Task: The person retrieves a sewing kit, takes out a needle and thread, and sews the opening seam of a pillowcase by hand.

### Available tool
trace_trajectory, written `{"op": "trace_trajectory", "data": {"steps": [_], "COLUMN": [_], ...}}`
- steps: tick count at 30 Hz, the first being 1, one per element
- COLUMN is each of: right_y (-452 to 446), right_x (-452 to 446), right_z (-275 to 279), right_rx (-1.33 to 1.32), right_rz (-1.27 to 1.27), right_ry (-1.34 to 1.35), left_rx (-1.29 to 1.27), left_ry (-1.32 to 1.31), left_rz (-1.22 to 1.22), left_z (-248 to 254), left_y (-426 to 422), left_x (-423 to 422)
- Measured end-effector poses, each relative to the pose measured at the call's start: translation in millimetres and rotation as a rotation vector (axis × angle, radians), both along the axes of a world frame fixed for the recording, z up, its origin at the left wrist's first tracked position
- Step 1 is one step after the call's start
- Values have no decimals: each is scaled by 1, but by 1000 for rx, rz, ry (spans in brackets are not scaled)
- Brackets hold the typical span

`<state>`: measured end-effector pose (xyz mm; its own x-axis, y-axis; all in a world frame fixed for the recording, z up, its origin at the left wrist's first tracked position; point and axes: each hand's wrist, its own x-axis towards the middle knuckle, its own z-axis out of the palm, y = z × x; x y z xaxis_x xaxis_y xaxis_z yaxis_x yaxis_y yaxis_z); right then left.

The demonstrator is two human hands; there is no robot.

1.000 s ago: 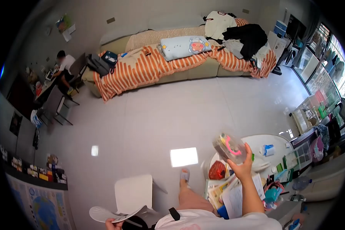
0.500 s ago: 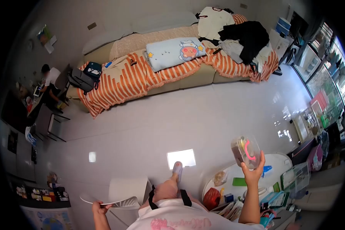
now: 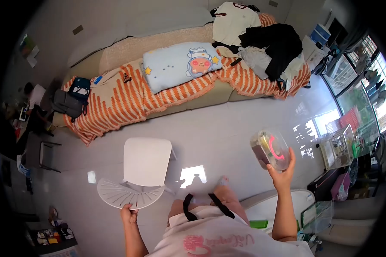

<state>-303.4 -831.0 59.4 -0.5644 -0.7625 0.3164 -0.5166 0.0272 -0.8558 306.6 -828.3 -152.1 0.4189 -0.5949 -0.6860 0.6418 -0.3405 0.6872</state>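
Observation:
My left hand [image 3: 129, 214] grips the top edge of the slatted backrest of a white plastic chair [image 3: 147, 161], whose seat faces up in front of me. Out to the right, my right hand [image 3: 281, 172] holds a clear plastic box [image 3: 270, 150] with a pink handle. Items show through its walls, one yellowish and one dark, but I cannot make out what they are. The box is held in the air, away from the white round table [image 3: 283, 201] beneath my right arm.
A sofa [image 3: 193, 103] with an orange-striped cover spans the far side, bearing a folded light-blue blanket [image 3: 176, 68], backpacks [image 3: 68, 103] and piled clothes [image 3: 270, 47]. Another person [image 3: 36, 96] sits at a desk on the left. A clear case [image 3: 336, 147] stands right, near glass doors.
The chair has swung and moved forward with my left hand on its backrest, its seat now fully visible. My body has shifted forward past the table. The box stays in my right hand.

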Motion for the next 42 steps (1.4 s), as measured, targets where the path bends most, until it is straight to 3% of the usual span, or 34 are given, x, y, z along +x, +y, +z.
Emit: {"op": "trace_trajectory", "data": {"steps": [5, 10, 12, 13, 16, 19, 20, 21, 22, 23, 24, 25, 28, 29, 35, 40, 41, 42], "right_y": [-105, -239, -294, -329, -421, -492, -518, -544, -562, -578, -597, -618, -658, -674, -759, -828, -832, -838], "right_x": [-78, -147, -162, -168, -172, -169, -170, -172, -176, -180, -186, -194, -209, -214, -236, -218, -208, -198], "right_z": [-1, -13, -12, -11, -14, -11, -8, -7, -11, -15, -16, -17, -11, -13, -43, -100, -97, -99], "right_rx": [77, -2, 31, 30, -11, -8, -19, -12, 10, 30, 24, 16, 77, 79, 179, -13, 200, 231], "right_rz": [53, 277, 364, 419, 558, 637, 663, 677, 692, 707, 732, 750, 740, 721, 790, 951, 883, 876], "right_ry": [140, 24, 96, 143, 116, 194, 219, 204, 184, 160, 190, 213, 241, 243, 155, 37, -40, -22], "left_rx": [33, 69, 143, 80, 246, 593, 522, 448, 733, 659, 885, 1123, 1497, 1541, 1605, 1711, 1710, 1685], "left_ry": [261, 250, 229, 234, 418, 163, 215, 269, -228, -520, -648, -755, -770, -732, -583, -639, -693, -761], "left_rz": [78, -48, -96, -131, -218, -161, -30, 100, 264, 467, 305, 143, -35, 151, -60, -275, -347, -384], "left_z": [-20, -36, -36, 11, 5, 55, -29, -81, -55, -69, -32, 45, 28, -15, -9, 1, -1, -11], "left_y": [-67, -73, -69, -87, -78, -111, -65, -43, -83, -92, -141, -220, -226, -196, -188, -205, -216, -227], "left_x": [-86, -169, -204, -248, -270, -312, -265, -235, -249, -243, -266, -309, -301, -277, -326, -370, -375, -374]}}
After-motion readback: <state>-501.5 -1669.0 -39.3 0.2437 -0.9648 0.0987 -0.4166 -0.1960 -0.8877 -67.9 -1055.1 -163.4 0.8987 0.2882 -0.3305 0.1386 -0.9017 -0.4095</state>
